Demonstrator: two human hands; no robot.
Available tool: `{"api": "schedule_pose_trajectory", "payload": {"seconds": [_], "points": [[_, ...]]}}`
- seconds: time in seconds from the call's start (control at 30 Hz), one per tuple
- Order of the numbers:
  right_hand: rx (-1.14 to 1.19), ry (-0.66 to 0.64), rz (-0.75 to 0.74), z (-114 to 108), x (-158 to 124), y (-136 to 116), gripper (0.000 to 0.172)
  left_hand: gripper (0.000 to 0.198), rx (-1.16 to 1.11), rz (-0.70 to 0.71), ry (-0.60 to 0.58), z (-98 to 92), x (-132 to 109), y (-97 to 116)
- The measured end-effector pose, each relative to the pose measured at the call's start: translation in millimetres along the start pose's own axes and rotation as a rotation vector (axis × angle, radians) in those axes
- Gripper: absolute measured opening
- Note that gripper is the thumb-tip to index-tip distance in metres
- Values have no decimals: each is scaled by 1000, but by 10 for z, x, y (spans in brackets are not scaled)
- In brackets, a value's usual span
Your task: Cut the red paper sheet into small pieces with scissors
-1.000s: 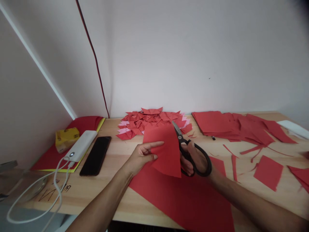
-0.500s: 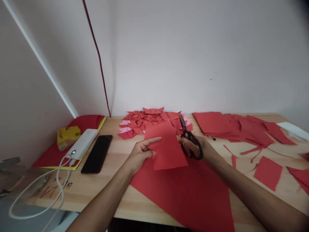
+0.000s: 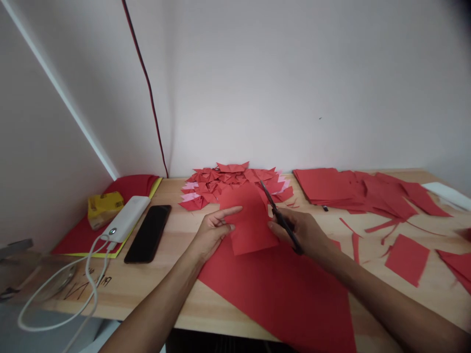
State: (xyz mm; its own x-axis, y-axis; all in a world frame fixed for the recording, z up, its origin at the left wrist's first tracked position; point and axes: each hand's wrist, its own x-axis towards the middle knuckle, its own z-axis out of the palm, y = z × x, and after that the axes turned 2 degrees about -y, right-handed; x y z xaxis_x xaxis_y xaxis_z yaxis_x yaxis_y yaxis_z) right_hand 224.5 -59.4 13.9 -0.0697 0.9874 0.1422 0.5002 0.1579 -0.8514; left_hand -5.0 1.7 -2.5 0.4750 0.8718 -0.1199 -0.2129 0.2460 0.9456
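Observation:
A red paper rectangle [image 3: 248, 223] is pinched at its left edge by my left hand [image 3: 218, 229], the index finger stretched across its face. Black-handled scissors [image 3: 282, 219] are gripped in my right hand [image 3: 300, 230], with the blades pointing up and left by the paper's upper right edge. My right fingertips reach the paper's right edge; I cannot tell whether they pinch it. Under both hands, a large red sheet [image 3: 283, 294] lies on the table. Just behind the paper rests a heap of folded red and pink paper pieces [image 3: 228, 179].
Stacked red paper [image 3: 326, 186] and loose sheets fill the back right, with thin offcuts [image 3: 356, 247] and a cut red piece [image 3: 407, 260] nearer. At left are a phone [image 3: 147, 234], a cabled white power bank [image 3: 128, 218], a yellow packet [image 3: 105, 208] and red and yellow sheets.
My right hand has turned the scissors, so the handles now show edge-on and the blades lean further left. The paper rectangle has shifted slightly left in my left hand.

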Motion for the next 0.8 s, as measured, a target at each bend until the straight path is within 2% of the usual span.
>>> {"api": "schedule_pose_trajectory", "payload": {"seconds": [0.23,0.43,0.8], "points": [[70,71,79,-66,3,-68,29,47,43,3,-26,-14,-2,-40],[154,5,143,-58,42,-23,28,44,161,-5,-80,-34,-12,-74],[248,-44,120,-91,36,-91,18,47,-24,-82,-70,20,-12,-13]]}}
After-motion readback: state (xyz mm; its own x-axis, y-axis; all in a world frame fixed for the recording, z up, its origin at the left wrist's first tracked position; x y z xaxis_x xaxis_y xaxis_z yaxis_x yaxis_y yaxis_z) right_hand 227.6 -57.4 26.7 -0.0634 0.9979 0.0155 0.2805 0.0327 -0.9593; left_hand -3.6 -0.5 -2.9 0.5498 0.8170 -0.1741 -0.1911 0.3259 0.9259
